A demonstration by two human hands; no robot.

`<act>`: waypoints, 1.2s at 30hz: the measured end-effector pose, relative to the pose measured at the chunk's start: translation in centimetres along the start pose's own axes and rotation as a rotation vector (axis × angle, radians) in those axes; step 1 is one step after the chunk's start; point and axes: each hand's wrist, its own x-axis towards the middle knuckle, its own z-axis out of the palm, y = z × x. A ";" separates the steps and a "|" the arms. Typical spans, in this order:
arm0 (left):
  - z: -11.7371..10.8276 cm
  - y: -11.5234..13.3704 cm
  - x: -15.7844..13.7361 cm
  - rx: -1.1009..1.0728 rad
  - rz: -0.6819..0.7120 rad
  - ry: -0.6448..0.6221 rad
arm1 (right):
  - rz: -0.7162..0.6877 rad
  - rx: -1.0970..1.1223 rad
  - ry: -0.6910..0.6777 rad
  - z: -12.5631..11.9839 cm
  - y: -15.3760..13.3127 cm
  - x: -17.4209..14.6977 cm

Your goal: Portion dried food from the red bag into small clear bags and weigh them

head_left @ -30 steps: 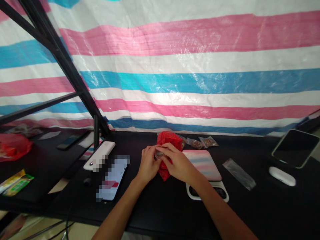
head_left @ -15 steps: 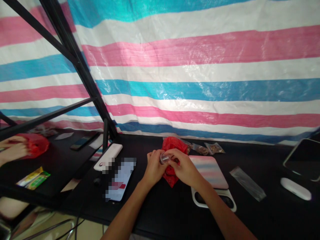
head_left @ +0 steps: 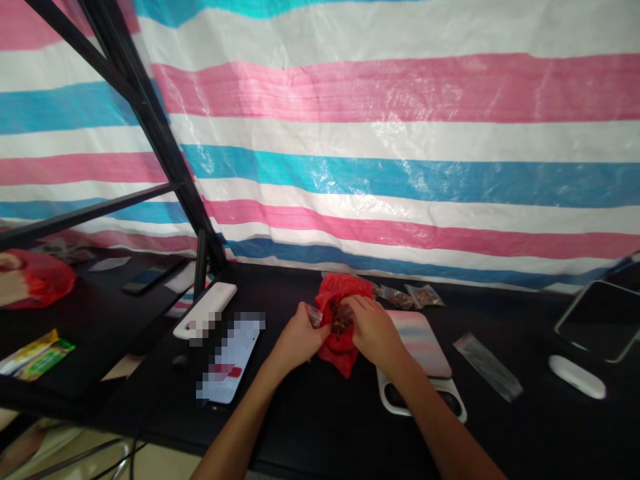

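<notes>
A red plastic bag (head_left: 334, 357) stands with its mouth spread on the black table, and dark brown dried bits (head_left: 341, 323) show inside. On its left, my left hand (head_left: 299, 339) is closed on a small clear zip bag (head_left: 314, 315), with the thumb touching the red bag. My right hand (head_left: 373, 328) reaches over the right side of the mouth. Its fingers are curled and pressed together at the brown bits; whatever they grip is hidden. A kitchen scale (head_left: 420, 341) with a pastel-striped top lies beneath my right forearm.
Filled clear packets (head_left: 424, 295) lie behind the scale. Rightward are a flat clear bag (head_left: 487, 367), a white oval case (head_left: 577, 377) and a framed dark panel (head_left: 597, 320). Leftward lie a phone (head_left: 235, 360), a white power bank (head_left: 213, 307) and another person's hand (head_left: 13, 283) at a red bag.
My hands have moved apart. The left keeps the small clear bag to the left; the right has gone to the red bag's mouth, where brown bits now show. The view has shifted slightly right.
</notes>
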 end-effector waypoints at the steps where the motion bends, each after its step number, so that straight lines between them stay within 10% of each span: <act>1: 0.1 0.0 0.0 -0.086 -0.004 -0.035 | 0.000 -0.016 -0.008 0.0 0.2 0.0; 15: -0.9 0.1 1.7 -0.520 -0.074 0.262 | 0.010 -0.032 -0.100 -1.1 -0.4 -0.5; 36: 0.4 0.3 0.8 -0.604 -0.063 -0.067 | 0.032 0.039 -0.129 0.4 -0.5 -0.5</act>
